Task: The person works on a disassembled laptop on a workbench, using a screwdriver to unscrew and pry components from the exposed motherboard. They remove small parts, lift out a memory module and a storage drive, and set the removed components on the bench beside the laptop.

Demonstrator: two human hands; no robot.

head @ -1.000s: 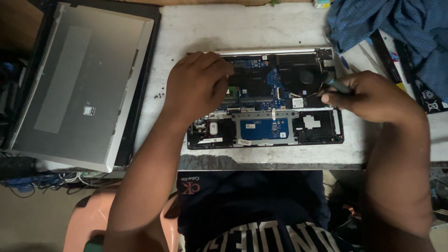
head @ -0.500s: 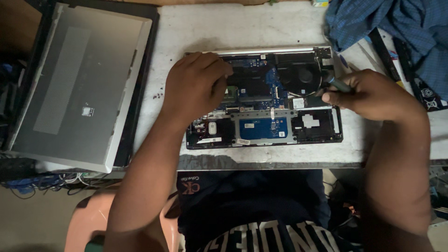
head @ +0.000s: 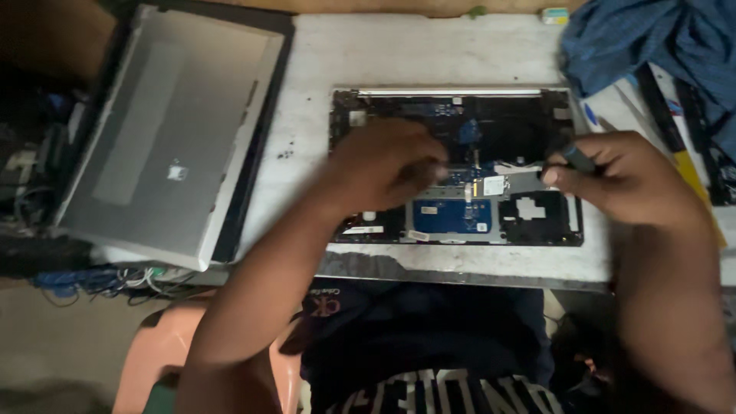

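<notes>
An opened laptop base lies on the white table, its blue circuit boards and black parts exposed. My left hand rests flat on the middle of the internals, fingers curled and blurred, with nothing visibly held. My right hand hovers over the right side of the base and grips a dark screwdriver, its tip pointing left toward a small silver part near the centre.
A closed grey laptop sits on a dark one at the left. Blue cloth is bunched at the back right, above flat tools and a yellow strip. Cables hang below the table's left edge.
The view has shifted, so the laptop base sits lower in frame. My left hand has slid down toward the centre of the board. The right hand still holds the screwdriver.
</notes>
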